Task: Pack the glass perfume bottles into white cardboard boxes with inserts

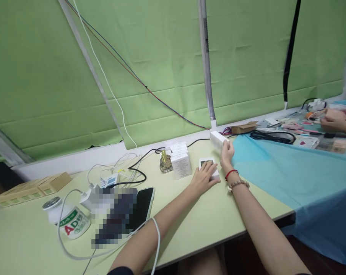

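My right hand [226, 153] is closed around a small white box [218, 139] held just above the pale green table [207, 217], near its far edge. On that wrist are a red string and a bead bracelet. My left hand [203, 176] lies with fingers stretched out on a flat white box with a dark picture on top [206, 163]. Just left of it stands a stack of small white boxes [181, 160], with a small gold-coloured object [164, 162] beside them.
A dark phone [141, 208], a white jar with a green label [67, 217], chargers and tangled cables [124, 172] lie on the left. Tan boxes [35, 187] sit far left. A blue cloth [290, 172] covers the right side, where another person's hand [335, 120] works among small items.
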Available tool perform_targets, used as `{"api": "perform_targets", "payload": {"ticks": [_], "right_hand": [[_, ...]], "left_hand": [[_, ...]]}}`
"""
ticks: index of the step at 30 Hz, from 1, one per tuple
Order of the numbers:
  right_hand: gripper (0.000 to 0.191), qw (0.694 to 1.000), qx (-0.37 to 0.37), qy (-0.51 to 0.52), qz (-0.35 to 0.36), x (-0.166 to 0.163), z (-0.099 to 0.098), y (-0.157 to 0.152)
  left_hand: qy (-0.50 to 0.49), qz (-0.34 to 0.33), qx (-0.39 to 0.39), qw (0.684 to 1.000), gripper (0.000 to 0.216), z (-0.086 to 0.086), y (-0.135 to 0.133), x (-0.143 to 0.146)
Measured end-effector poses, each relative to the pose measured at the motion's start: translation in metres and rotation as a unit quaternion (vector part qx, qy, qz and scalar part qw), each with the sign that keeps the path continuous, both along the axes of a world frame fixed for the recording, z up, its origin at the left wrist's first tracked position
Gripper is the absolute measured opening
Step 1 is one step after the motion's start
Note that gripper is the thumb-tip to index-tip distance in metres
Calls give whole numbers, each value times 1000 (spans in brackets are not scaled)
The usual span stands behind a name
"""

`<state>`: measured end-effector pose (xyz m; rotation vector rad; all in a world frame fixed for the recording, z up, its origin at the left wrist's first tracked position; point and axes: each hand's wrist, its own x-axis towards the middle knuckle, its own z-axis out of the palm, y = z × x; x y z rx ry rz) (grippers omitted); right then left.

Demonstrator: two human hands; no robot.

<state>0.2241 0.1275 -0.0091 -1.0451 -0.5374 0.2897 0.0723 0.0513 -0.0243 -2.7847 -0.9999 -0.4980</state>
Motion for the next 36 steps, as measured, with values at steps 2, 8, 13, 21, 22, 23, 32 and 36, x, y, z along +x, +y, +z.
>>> {"api": "perform_targets", "payload": {"ticks": [2, 8, 13, 21, 22, 23, 32, 36], "right_hand": [[47, 999, -11, -45, 4, -3, 1, -4], [40, 954, -49, -294, -18, -15, 10, -20], [34, 904, -97, -416, 19, -26, 6, -26], [36, 889, -139, -435, -3, -20, -18, -14], [41, 890, -141, -434, -13, -18, -20, -12], [46, 890, -149, -431, -20, -17, -22, -10], [63, 885, -230, -405, 25, -17, -32, -8], [69, 888, -244, -391, -6, -19, -33, -4]], "left_hand": [[-74, 31, -11, 997, 63, -2, 17, 6], [-257, 123, -57, 957, 67, -9, 41, 21], [-235, 179, -73, 952, 48, -9, 38, 22], [-142, 190, -79, 968, 23, -7, 24, 20], [-132, 189, -82, 970, 19, -8, 23, 20], [-126, 187, -86, 970, 15, -8, 22, 20], [-114, 175, -88, 974, 14, -12, 21, 21], [-112, 173, -82, 975, 15, -14, 22, 21]]}}
